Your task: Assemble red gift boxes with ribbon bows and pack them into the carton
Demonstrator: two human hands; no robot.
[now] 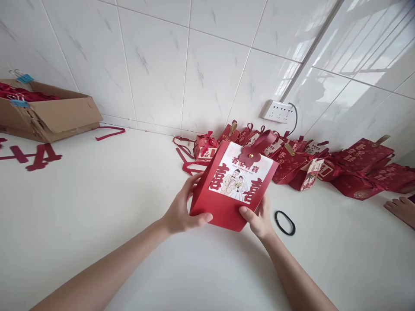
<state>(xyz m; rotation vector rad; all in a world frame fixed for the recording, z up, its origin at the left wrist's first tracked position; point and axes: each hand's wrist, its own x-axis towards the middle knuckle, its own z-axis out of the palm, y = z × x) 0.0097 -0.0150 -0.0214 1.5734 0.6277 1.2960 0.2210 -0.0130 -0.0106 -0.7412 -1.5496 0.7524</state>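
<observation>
A red wedding gift box (223,214) is held up over the white table, tilted with its printed front toward me. On that front are a cartoon bride and groom and large red characters. A flower-shaped tab with a gold stud and a ribbon loop (267,140) tops it. My left hand (186,211) grips its lower left side, thumb across the front. My right hand (257,218) holds the lower right side, thumb on the front edge and the other fingers hidden behind.
Several finished-looking red gift boxes (288,162) line the wall at the right. A cardboard box (68,116) of red material stands at the far left, near red strips (40,156). A black ring (285,223) lies right of my hands. Another person's hand or foot (400,211) shows at the right edge.
</observation>
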